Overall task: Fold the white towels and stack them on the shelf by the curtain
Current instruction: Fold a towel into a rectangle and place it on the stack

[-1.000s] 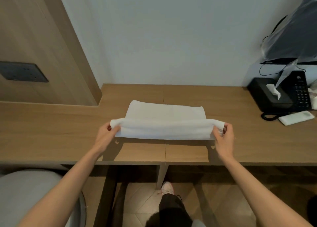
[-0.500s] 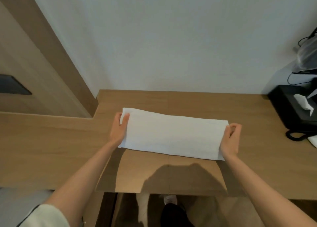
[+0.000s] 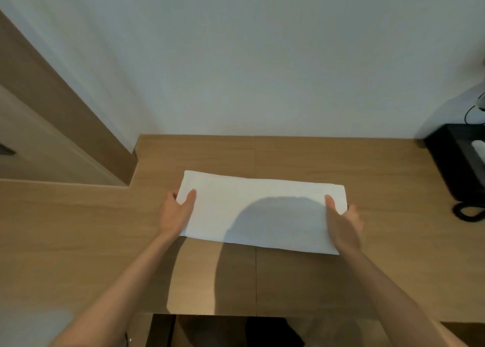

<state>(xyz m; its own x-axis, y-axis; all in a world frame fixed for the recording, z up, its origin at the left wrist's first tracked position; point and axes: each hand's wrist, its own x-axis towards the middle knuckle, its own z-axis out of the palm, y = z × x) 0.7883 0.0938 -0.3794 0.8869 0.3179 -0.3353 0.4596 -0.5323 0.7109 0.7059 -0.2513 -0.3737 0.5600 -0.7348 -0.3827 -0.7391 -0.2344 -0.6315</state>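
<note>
My left hand [image 3: 175, 213] pinches the nine o'clock end of the flat rectangular white cloth towel [image 3: 262, 210], thumb on top; my right hand [image 3: 341, 224] pinches the three o'clock end likewise. The towel lies centred on the light wooden desk [image 3: 341, 163]. I'd lift both ends evenly and match the edges squarely. At three o'clock, a black tissue box [image 3: 456, 160] holds a white tissue [image 3: 479, 147].

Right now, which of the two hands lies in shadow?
The right hand, gripping the towel end nearer the black box; it looks dark, while the left hand is brightly lit.
</note>
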